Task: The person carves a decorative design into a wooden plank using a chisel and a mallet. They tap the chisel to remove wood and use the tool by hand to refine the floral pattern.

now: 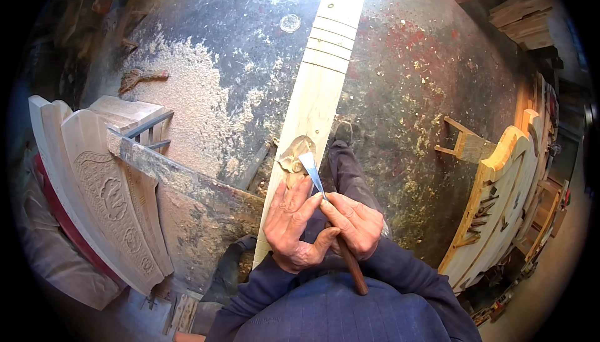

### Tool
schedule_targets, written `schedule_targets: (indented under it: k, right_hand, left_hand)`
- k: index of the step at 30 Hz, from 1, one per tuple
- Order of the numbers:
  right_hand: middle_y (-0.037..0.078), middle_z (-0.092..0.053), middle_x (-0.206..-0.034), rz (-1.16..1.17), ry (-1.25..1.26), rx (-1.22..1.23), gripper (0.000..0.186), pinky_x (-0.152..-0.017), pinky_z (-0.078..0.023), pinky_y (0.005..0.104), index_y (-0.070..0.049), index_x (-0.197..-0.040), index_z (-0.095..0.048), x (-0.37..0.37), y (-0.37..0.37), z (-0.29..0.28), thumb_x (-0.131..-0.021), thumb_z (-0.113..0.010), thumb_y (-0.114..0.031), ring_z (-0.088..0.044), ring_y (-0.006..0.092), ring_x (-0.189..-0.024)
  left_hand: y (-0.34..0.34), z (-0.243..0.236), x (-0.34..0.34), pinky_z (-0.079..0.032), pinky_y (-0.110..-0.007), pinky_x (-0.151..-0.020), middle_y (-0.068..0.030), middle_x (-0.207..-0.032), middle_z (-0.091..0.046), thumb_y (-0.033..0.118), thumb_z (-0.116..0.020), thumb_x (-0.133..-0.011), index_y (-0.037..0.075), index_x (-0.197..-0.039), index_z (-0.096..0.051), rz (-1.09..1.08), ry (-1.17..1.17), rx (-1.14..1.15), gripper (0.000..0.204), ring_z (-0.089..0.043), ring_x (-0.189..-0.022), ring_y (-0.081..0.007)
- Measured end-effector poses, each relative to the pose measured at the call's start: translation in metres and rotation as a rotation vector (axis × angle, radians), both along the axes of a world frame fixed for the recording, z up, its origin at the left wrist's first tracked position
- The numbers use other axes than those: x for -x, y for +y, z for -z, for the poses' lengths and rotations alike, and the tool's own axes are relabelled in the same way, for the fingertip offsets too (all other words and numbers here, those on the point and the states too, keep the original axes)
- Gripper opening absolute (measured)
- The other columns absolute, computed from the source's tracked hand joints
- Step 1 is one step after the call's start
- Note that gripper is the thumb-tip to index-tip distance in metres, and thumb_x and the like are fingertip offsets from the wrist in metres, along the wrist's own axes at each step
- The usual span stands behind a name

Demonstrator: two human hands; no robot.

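My right hand (pixel 356 222) is closed around a wood chisel (pixel 311 169) with a bright flaring blade and a dark brown wooden handle that slants back toward my chest. The blade's edge lies over a small brownish carved ornament (pixel 292 157) on a long pale board (pixel 312 107). My left hand (pixel 289 224) rests on the board just short of the carving, its fingers stretched out and its thumb apart. Its index fingertip is close to the chisel's shank; I cannot tell if they touch.
Carved wooden panels (pixel 109 192) lean at the left beside a dusty plank (pixel 187 170). Sawdust (pixel 187 92) covers part of the dark floor. At the right, a curved wooden panel (pixel 500 198) holds several small carving tools (pixel 482 207), near a small wooden stool (pixel 470 145).
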State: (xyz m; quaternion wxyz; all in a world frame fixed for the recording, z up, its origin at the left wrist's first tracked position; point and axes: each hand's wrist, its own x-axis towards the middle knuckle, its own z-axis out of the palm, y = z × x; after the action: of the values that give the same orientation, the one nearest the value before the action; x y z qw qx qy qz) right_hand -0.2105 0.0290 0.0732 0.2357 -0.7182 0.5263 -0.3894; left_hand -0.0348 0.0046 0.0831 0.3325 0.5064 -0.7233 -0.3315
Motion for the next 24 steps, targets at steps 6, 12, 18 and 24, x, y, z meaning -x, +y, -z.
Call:
schedule_targets:
  k: [6, 12, 18, 24]
  right_hand:
    - [0.027, -0.079, -0.115, 0.017, 0.005, 0.005, 0.041, -0.087, -0.068, 0.0449, 0.009, -0.128, -0.074, -0.0016, -0.0025, 0.0036, -0.09, -0.077, -0.009, -0.081, 0.0405, -0.104]
    - [0.027, -0.079, -0.116, 0.017, 0.002, 0.001, 0.04, -0.086, -0.068, 0.0447, 0.008, -0.128, -0.074, -0.0002, -0.0031, 0.0065, -0.091, -0.076, -0.008, -0.081, 0.0401, -0.103]
    - [0.027, -0.079, -0.115, -0.007, 0.01, 0.009, 0.04, -0.086, -0.068, 0.044, 0.008, -0.128, -0.074, 0.0002, -0.0051, 0.0015, -0.09, -0.078, -0.006, -0.081, 0.0399, -0.102]
    - [0.027, -0.079, -0.115, 0.021, 0.062, 0.015, 0.043, -0.086, -0.069, 0.0444, 0.008, -0.128, -0.074, -0.0025, -0.009, -0.0007, -0.086, -0.08, -0.001, -0.081, 0.04, -0.101]
  left_hand:
    - [-0.0018, 0.0012, 0.0015, -0.043, -0.062, -0.122, -0.0301, -0.14, -0.072, 0.051, -0.08, -0.099, -0.004, -0.133, -0.072, -0.004, -0.005, -0.013, 0.065, -0.067, -0.138, -0.0458]
    - [-0.0035, 0.0005, 0.0016, -0.043, -0.062, -0.122, -0.0301, -0.142, -0.071, 0.053, -0.08, -0.098, -0.004, -0.135, -0.07, 0.003, -0.01, -0.023, 0.068, -0.067, -0.138, -0.0454]
    - [-0.0008, 0.0, -0.0008, -0.043, -0.062, -0.122, -0.03, -0.141, -0.071, 0.056, -0.081, -0.096, -0.003, -0.135, -0.07, 0.0, -0.011, -0.018, 0.072, -0.067, -0.138, -0.0451]
    - [-0.0049, -0.0015, 0.0003, -0.044, -0.061, -0.122, -0.0303, -0.145, -0.069, 0.055, -0.082, -0.096, -0.003, -0.141, -0.065, 0.025, 0.021, -0.026, 0.076, -0.066, -0.138, -0.0475]
